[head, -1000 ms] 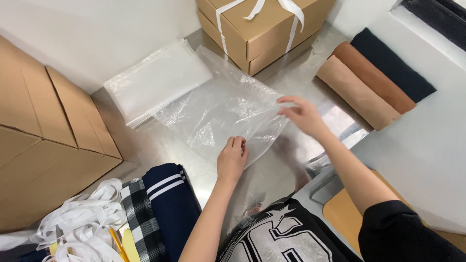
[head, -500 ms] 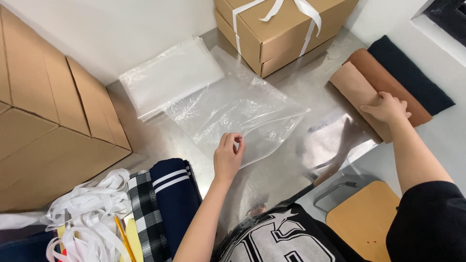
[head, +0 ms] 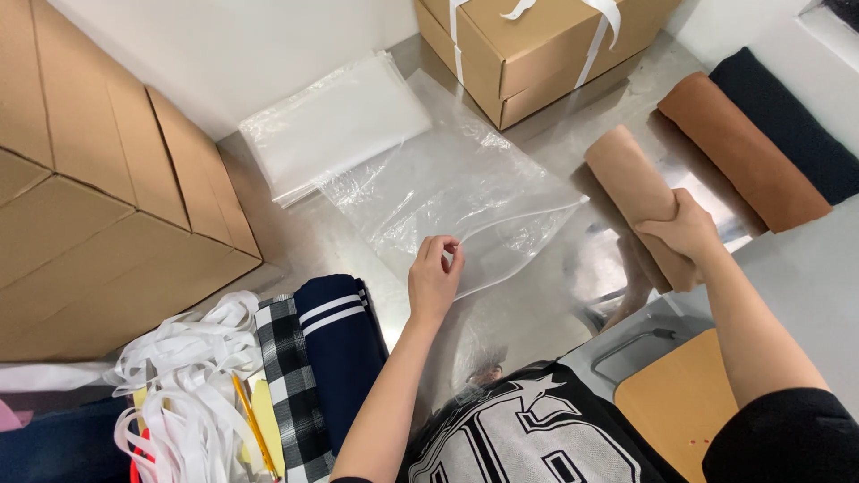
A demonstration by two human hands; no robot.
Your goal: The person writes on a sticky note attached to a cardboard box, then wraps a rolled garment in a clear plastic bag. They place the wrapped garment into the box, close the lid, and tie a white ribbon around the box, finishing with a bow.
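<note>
My left hand (head: 436, 275) is pinching the near edge of the clear flat plastic bag (head: 456, 192) lying empty on the steel desk (head: 573, 134), while my right hand (head: 684, 228) is closing around the tan rolled fabric (head: 637, 197) to the right, not yet bagged.

Bright, even light falls from above me. The metal tabletop (head: 573, 295) throws back hazy glare and smeared reflections, and the clear plastic bag (head: 456, 192) glints along its creases. Shadows are soft. Everything looks sharp; edges bow slightly outward.
</note>
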